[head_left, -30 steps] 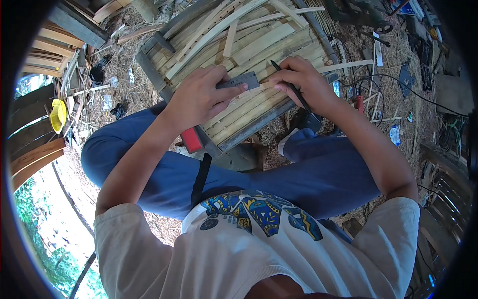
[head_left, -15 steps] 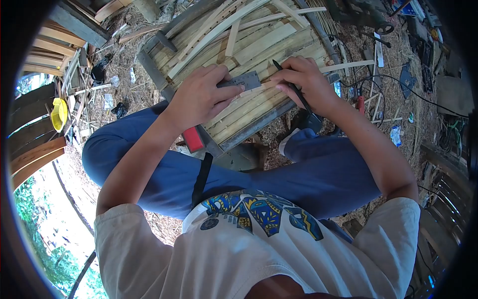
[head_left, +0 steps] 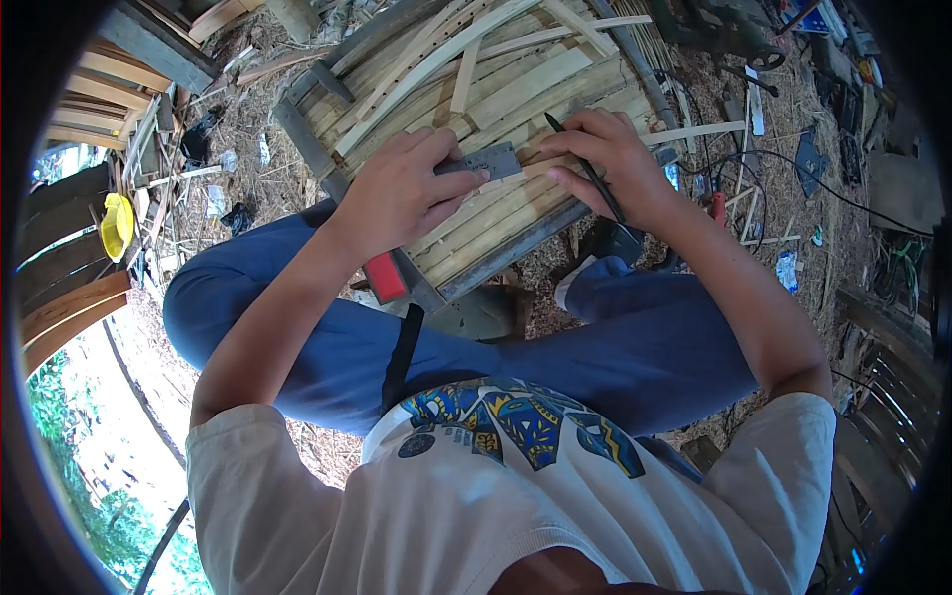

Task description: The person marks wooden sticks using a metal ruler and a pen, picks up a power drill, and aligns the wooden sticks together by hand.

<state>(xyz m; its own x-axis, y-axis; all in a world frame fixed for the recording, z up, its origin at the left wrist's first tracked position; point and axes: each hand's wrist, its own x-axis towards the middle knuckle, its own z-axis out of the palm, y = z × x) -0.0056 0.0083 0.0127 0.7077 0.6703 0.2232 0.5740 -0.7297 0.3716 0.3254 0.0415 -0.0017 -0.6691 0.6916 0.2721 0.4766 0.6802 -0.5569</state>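
A: Two hands on the work, both busy. Nearest the camera: white printed shirt [head_left: 496,466], blue trousers [head_left: 595,347], knees bent under the piece.

B: Left hand?

A: Left hand [head_left: 397,193] lies flat, fingers spread and pressing a small grey metal ruler [head_left: 486,162] down on the bamboo slat panel [head_left: 516,213]. Not wrapped around it, just pinning it.

B: Right?

A: Right hand [head_left: 607,164] is closed around a dark pencil [head_left: 585,169], tip end up near the ruler's right edge, fingertips touching the slats. Cannot tell if the tip is on the surface.

B: Where's the panel sitting?

A: Across the lap, on a grey frame [head_left: 506,253], with a red block [head_left: 382,278] just below the left wrist. Loose slats [head_left: 466,74] lie crosswise on the far part.

B: Risks?

A: My guess: the ruler is short and held only by finger pressure on ribbed slats, so it could skid and the line go crooked. Panel rests on the knees, so a leg shift might tilt it.

B: Further out?

A: Sawdust floor, black cables [head_left: 793,159] right, yellow bowl [head_left: 116,226] far left.
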